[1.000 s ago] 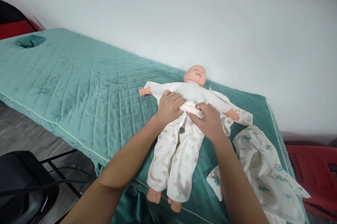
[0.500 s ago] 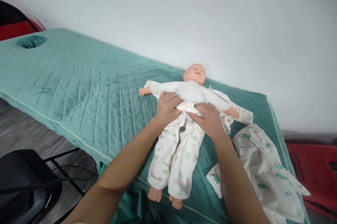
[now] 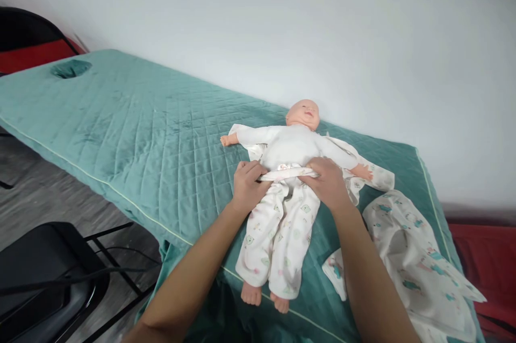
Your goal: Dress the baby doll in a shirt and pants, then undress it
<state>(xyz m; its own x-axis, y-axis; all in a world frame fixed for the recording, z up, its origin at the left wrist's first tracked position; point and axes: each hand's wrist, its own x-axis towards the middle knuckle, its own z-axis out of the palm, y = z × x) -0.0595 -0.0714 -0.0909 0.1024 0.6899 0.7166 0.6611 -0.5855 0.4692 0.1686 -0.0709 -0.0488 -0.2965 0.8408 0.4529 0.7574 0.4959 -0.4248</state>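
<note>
A baby doll (image 3: 303,114) lies on its back on a green quilted bed cover, arms spread, with a white cloth torso. Printed white pants (image 3: 278,235) cover its legs, and its bare feet stick out at the cuffs. My left hand (image 3: 250,184) grips the waistband at one side of the doll's waist. At the other side, my right hand (image 3: 326,181) pinches the same waistband, which is stretched straight and folded over between the two. An open printed baby top (image 3: 379,175) lies spread under the doll's back and arms.
More printed baby clothes (image 3: 419,262) lie at the bed's right end. The green bed (image 3: 141,122) runs along a white wall and has a face hole (image 3: 71,69) at its far left. A black chair (image 3: 52,273) stands front left; red seats show at both sides.
My left hand has moved down and outward with the waistband, which now shows as a longer, straighter strip between my hands. The whole view has shifted slightly.
</note>
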